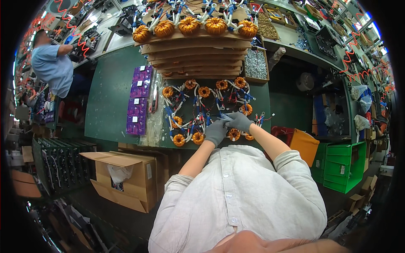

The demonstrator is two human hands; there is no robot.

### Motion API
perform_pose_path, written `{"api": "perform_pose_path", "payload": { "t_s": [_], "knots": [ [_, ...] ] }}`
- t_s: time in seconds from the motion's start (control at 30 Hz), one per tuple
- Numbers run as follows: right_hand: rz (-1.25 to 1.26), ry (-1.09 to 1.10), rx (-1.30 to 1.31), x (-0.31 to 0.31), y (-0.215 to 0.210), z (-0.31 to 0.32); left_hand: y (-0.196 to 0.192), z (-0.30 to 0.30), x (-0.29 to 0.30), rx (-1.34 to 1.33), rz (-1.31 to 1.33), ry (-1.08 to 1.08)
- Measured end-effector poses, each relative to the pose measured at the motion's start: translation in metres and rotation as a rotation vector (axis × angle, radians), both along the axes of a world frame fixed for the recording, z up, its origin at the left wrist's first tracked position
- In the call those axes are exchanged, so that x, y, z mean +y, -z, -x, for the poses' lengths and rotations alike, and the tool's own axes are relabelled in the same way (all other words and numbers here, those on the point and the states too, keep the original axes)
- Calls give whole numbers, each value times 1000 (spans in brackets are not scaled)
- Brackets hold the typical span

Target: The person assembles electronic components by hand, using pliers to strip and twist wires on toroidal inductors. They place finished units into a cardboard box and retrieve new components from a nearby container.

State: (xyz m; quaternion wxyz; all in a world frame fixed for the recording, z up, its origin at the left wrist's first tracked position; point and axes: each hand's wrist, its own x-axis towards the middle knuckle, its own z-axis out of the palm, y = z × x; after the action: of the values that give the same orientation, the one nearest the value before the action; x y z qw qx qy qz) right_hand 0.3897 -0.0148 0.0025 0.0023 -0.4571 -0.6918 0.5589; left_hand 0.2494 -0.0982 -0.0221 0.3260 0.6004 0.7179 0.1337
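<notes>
My left hand (216, 132) and my right hand (240, 122), both in grey gloves, meet low over the green bench top. Their fingers are closed around a blue-sleeved cable (223, 116); the glove fingers hide part of it. Around them lie several copper-wound ring coils (204, 92) with white and blue-sleeved leads ending in metal ring lugs. One coil (234, 134) sits just under my right wrist, and another coil (198, 138) lies beside my left hand. Thin red and black wires run among the leads.
Purple circuit boards (138, 116) line the bench's left part. Stacked cardboard sheets (194, 52) at the back carry more coils. A box of metal parts (255, 65) stands at the back right. Below are an open carton (126, 177), a green crate (344, 166) and an orange bin (304, 145). A person (52, 65) works far left.
</notes>
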Motion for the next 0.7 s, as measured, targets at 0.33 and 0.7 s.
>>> {"api": "perform_pose_path", "payload": {
  "t_s": [0.33, 0.7],
  "knots": [
    [-153, 84, -29, -5, -19, 18, 0, 47, -37, 273, -77, -313],
    [109, 196, 167, -13, -15, 38, 29, 39, -52, -534, -211, -680]
  ]
}}
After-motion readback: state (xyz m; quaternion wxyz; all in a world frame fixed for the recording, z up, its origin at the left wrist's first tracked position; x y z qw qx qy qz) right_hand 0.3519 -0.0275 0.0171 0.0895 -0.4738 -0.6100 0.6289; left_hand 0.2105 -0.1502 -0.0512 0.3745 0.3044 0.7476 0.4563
